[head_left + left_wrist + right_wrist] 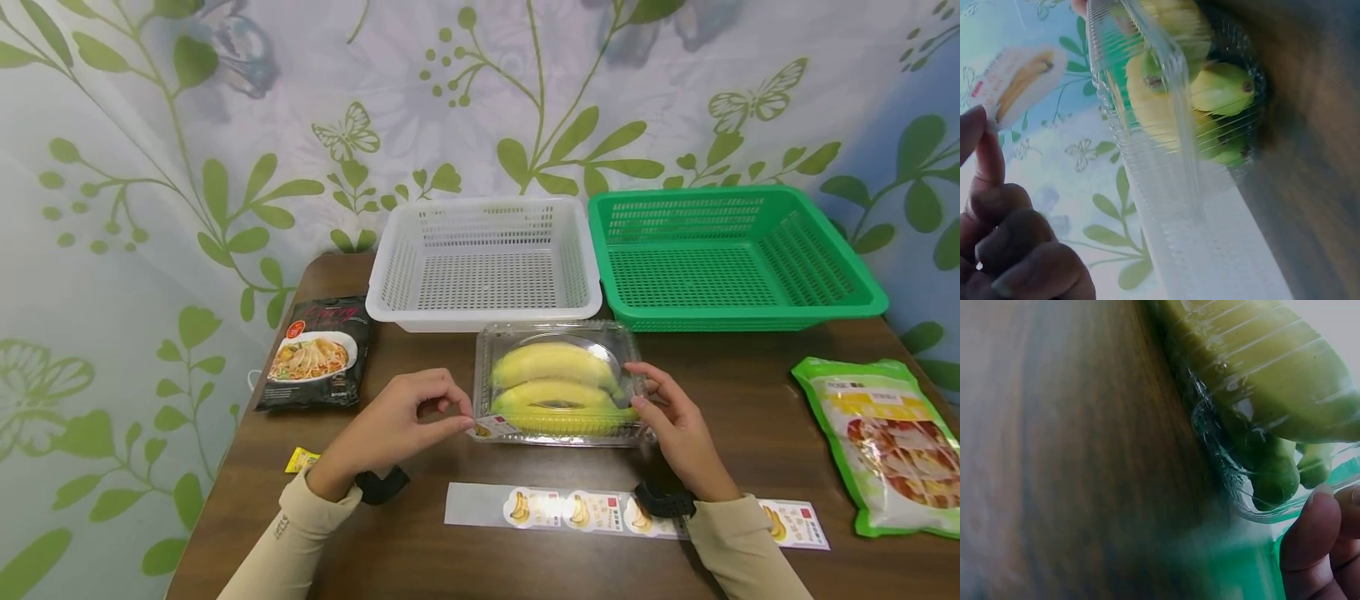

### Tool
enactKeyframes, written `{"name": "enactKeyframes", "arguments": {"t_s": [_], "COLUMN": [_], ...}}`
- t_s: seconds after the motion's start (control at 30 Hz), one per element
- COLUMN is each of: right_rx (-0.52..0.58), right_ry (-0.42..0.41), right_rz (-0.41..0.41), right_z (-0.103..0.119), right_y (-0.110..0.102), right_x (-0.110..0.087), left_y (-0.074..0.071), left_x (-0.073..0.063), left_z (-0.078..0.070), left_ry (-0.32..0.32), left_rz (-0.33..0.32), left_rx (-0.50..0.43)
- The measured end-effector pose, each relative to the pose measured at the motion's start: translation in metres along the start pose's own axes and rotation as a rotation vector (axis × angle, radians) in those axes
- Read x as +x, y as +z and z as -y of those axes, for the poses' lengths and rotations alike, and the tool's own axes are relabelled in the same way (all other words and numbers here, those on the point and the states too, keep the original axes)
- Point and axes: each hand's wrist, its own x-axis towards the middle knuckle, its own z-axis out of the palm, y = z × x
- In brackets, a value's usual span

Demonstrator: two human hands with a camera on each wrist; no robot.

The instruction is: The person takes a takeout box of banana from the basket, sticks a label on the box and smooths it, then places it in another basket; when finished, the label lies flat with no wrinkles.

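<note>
In the head view, a clear plastic clamshell box (553,328) of bananas (555,364) rests on the table with its lid down. My left hand (401,421) is at its front left corner, pinching a banana sticker (493,427) by one end between thumb and forefinger. The left wrist view has that sticker (1025,81) held out from the fingertips; whether it touches the lid I cannot tell. At the box's right side, my right hand (681,425) grips the rim with thumb and fingers, seen in the right wrist view beside the green banana ends (1275,481).
Nearer the front lies a backing strip (476,504) with several banana stickers, partly under the right wrist. Behind stand a white basket (483,317) and a green basket (742,315). A black noodle packet (311,354), a small yellow sachet (302,460) and a green-edged food bag (888,446) lie around.
</note>
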Motion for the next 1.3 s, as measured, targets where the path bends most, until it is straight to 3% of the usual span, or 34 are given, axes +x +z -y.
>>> {"name": "enactKeyframes", "arguments": {"t_s": [0.17,0.43,0.97,1.3], "right_rx": [0.005,0.001,-0.02,-0.018], "right_ry": [-0.001,0.002,0.017,-0.027], "right_rz": [-0.001,-0.004,0.001,0.011], "right_z": [0.0,0.0,0.001,0.002], "right_y": [0.0,0.001,0.001,0.001], "right_x": [0.001,0.001,0.0,0.001], "left_y": [0.004,0.008,0.016,0.018], "left_x": [0.016,0.035,0.077,0.108], "left_z": [-0.007,-0.012,-0.012,-0.021], "left_ry": [-0.015,0.033,-0.015,-0.048], "left_rz": [0.035,0.047,0.095,0.235], "left_rx": [0.067,0.11,0.205,0.272]}}
